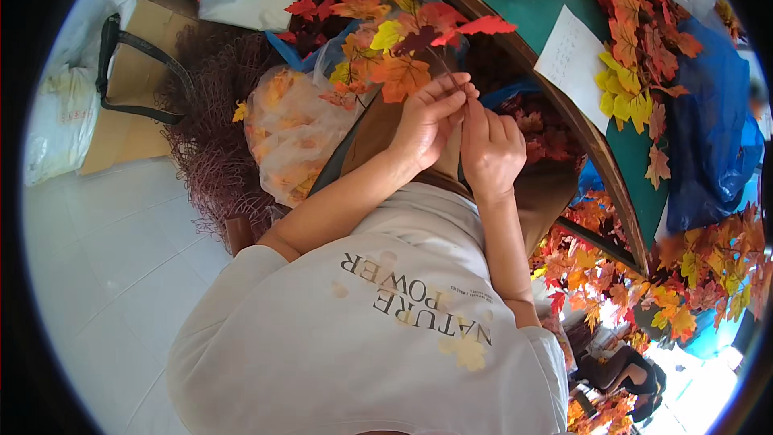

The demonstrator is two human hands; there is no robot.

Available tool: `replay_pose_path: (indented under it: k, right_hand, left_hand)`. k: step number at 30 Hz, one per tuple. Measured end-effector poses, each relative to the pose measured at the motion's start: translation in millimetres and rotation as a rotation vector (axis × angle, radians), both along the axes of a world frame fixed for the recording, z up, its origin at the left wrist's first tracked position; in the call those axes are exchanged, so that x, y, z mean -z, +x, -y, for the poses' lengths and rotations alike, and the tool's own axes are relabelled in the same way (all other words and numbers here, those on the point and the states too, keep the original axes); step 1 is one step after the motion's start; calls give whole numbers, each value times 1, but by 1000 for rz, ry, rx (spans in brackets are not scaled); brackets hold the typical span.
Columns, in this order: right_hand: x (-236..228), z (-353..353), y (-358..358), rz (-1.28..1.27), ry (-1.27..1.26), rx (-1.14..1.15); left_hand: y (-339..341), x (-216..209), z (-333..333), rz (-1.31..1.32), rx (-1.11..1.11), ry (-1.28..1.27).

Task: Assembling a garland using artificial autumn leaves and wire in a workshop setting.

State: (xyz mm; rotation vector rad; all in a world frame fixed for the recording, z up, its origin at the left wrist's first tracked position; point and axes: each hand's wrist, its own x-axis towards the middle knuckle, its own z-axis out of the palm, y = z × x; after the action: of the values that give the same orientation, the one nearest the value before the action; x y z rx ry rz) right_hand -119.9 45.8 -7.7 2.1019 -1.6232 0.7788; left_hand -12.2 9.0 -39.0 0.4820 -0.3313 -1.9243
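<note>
Both hands meet above my lap, at the stem end of an artificial maple leaf spray [400, 76]. Its orange, red, yellow and dark maroon leaves fan out beyond my hands, toward the far left. My left hand [428, 119] is closed, with thumb and fingertips pinching the thin dark stem. Right beside it, the fingers of my right hand [491, 145] are curled and pinch the same stem's end. The fingertips nearly touch, and they hide the very tip of the stem.
A green table [531, 24] with a wooden edge curves along the right, bearing a paper sheet [573, 64] and leaf sprays. Left stand a clear bag of leaves [290, 133], a heap of brown wiry stems [213, 105] and cardboard [145, 64]. Blue bags [708, 129] are far right.
</note>
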Motion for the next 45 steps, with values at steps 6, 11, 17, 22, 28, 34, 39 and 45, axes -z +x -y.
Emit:
replay_pose_path:
  k: [6,11,17,22,28,34,39,45]
  right_hand:
    - [6,-12,-5,-78,45,-26]
    - [-43,-27,-43,233,-1,-94]
    - [-91,-56,-169,72,-248,473]
    - [-90,-62,-263,54,-247,644]
    - [-72,-22,-315,-139,-53,646]
    - [-90,-24,-313,-83,-41,712]
    - [-104,-91,-303,584,-276,623]
    - [-86,-102,-183,1262,-409,188]
  left_hand:
    - [-5,13,1,74,58,98]
    - [-4,15,7,-104,70,68]
    - [8,27,14,-107,206,61]
    - [0,23,11,-105,281,99]
    - [-4,16,5,7,287,111]
    - [0,-1,1,170,227,35]
    - [-10,-27,-10,473,262,-259]
    - [-17,-11,-28,423,341,-174]
